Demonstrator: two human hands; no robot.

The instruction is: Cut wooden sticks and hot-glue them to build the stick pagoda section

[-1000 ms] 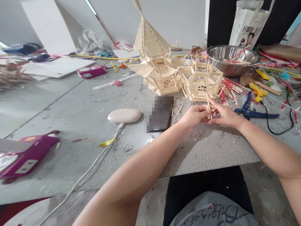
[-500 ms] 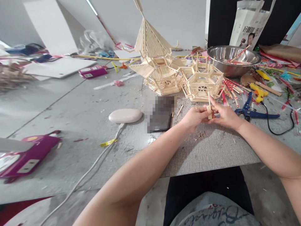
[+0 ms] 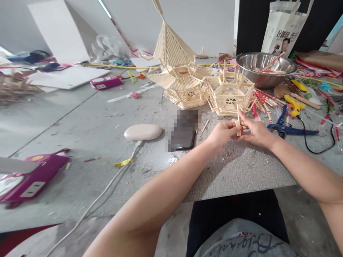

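Between my two hands a few short pale wooden sticks [image 3: 238, 123] stand upright, held side by side, one rising higher than the others. The fingertips of my left hand [image 3: 223, 134] pinch them from the left. My right hand [image 3: 255, 132] grips them from the right, its thumb along the tall stick. Right behind my hands stands an open six-sided stick frame [image 3: 232, 91] with short posts on top. To its left is a stick-built pavilion [image 3: 184, 85] with a pointed roof. How the sticks join is hidden by my fingers.
A blue cutter [image 3: 285, 125] and a yellow glue gun [image 3: 294, 104] with a black cord lie right of my hands. Behind are a steel bowl [image 3: 265, 80] and red-tipped sticks [image 3: 264, 101]. Leftward lie a phone [image 3: 184, 134], a white oval device [image 3: 143, 132] and purple power strips [image 3: 34, 175].
Hardly anything differs. Both hands keep the same grip on the sticks, and the view has shifted very slightly.
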